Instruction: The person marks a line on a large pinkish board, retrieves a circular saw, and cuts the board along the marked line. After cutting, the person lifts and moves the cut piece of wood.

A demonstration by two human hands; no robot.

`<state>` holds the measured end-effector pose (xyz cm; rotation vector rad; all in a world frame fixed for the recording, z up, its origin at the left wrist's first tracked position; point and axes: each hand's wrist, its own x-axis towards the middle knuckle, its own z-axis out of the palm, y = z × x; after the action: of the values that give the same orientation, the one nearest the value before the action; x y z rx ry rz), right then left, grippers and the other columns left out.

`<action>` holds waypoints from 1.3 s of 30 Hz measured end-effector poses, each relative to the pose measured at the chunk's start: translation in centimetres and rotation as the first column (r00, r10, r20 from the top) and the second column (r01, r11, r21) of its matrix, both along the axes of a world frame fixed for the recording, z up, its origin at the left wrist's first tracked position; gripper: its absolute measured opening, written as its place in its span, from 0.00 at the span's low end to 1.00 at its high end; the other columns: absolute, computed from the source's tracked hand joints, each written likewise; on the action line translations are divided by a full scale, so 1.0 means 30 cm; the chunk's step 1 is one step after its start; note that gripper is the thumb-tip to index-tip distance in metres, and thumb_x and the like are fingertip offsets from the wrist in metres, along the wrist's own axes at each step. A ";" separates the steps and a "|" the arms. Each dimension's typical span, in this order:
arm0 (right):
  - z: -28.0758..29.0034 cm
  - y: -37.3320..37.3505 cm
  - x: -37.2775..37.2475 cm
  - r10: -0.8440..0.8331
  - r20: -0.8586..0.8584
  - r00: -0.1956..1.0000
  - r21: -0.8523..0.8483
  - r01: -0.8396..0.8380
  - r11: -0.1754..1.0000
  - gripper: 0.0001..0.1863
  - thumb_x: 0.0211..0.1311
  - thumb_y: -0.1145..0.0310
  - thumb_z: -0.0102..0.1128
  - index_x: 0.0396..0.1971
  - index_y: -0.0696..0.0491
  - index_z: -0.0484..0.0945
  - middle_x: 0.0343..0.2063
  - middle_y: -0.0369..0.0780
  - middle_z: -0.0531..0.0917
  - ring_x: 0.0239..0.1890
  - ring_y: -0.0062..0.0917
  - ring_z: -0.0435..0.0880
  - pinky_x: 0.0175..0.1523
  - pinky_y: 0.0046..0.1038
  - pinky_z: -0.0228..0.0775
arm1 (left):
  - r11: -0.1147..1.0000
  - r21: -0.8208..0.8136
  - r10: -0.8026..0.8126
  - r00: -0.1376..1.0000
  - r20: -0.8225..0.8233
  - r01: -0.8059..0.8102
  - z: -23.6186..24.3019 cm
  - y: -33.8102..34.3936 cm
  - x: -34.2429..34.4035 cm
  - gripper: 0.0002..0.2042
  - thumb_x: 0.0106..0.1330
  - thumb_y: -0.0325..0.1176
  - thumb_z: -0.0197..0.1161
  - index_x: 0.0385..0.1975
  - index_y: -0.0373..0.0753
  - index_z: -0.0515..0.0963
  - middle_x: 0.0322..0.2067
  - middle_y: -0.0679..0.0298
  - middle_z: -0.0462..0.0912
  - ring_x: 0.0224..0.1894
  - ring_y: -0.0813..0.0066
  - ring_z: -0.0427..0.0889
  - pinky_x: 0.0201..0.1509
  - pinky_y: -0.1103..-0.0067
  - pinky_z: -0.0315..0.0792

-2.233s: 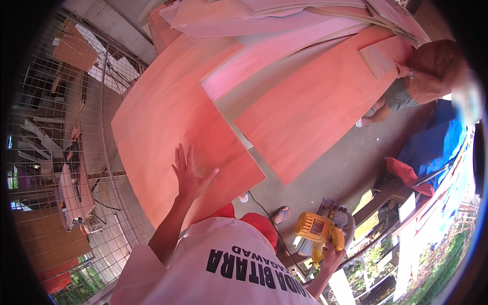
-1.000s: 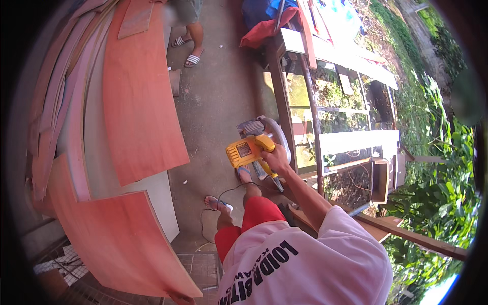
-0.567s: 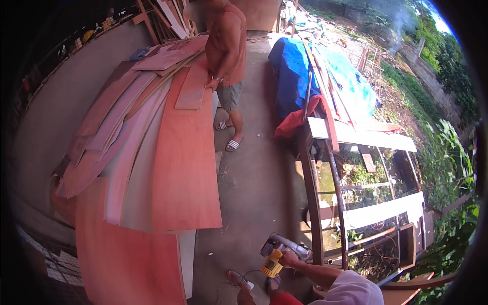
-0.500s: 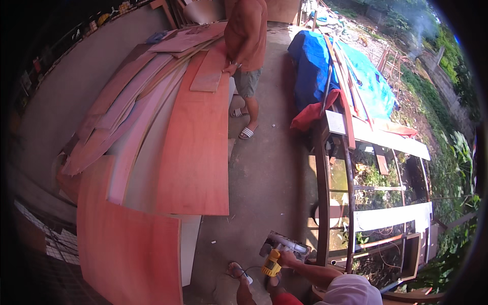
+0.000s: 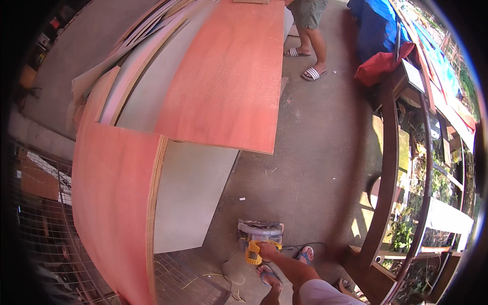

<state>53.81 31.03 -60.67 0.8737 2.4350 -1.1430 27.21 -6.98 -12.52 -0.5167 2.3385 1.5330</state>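
Observation:
My right hand (image 5: 265, 249) is wrapped round the handle of a yellow circular saw (image 5: 252, 252) with a grey base plate, held low over the concrete floor beside my feet. Its dark cord trails off to the right. My left hand does not show. Left of the saw, a large reddish plywood sheet (image 5: 116, 188) stands tilted, with its layered edge toward me. A pale board (image 5: 190, 198) lies beside it. Another wide reddish sheet (image 5: 226, 76) rests on the stack beyond.
Another person's legs (image 5: 316, 40) in striped slides stand beyond the stack. A dark frame (image 5: 389, 168) and a blue tarp (image 5: 378, 30) line the right side. Wire mesh (image 5: 43, 213) lies at the left. A sandalled foot (image 5: 351, 288) shows at the lower right.
My view has turned down and left, nearer the plywood. The saw in my right hand has swung round and sits slightly left. The other person's upper body has left the picture.

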 end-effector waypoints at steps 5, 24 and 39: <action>-0.169 -0.131 -0.092 0.061 -0.016 0.998 0.020 -0.060 0.998 0.20 0.57 0.58 0.68 0.49 0.47 0.79 0.45 0.41 0.86 0.46 0.41 0.87 0.51 0.46 0.75 | 1.000 0.028 0.009 0.999 0.045 -0.010 0.027 -0.023 -0.013 0.39 0.74 0.64 0.50 0.73 0.39 0.60 0.68 0.61 0.69 0.66 0.61 0.69 0.69 0.68 0.65; 1.086 0.844 -0.145 -0.974 -0.136 0.180 -0.985 0.085 0.153 0.62 0.58 0.15 0.30 0.75 0.56 0.50 0.64 0.55 0.72 0.63 0.41 0.75 0.66 0.44 0.66 | 0.983 0.135 0.104 0.984 0.147 -0.124 0.001 -0.017 0.022 0.41 0.72 0.68 0.46 0.73 0.40 0.61 0.68 0.62 0.68 0.68 0.64 0.65 0.74 0.67 0.59; 1.527 1.073 -0.364 -0.765 -0.487 0.423 -0.311 0.734 0.604 0.29 0.64 0.55 0.69 0.48 0.69 0.78 0.42 0.54 0.87 0.46 0.35 0.87 0.51 0.35 0.78 | 0.951 0.306 0.035 0.998 0.053 -0.050 -0.212 -0.100 -0.078 0.35 0.77 0.62 0.43 0.73 0.41 0.61 0.67 0.63 0.70 0.67 0.68 0.67 0.74 0.69 0.61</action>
<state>42.88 63.22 -14.85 1.9989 2.4203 -2.0336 24.87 -9.99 -18.89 -0.5209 2.0119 1.8391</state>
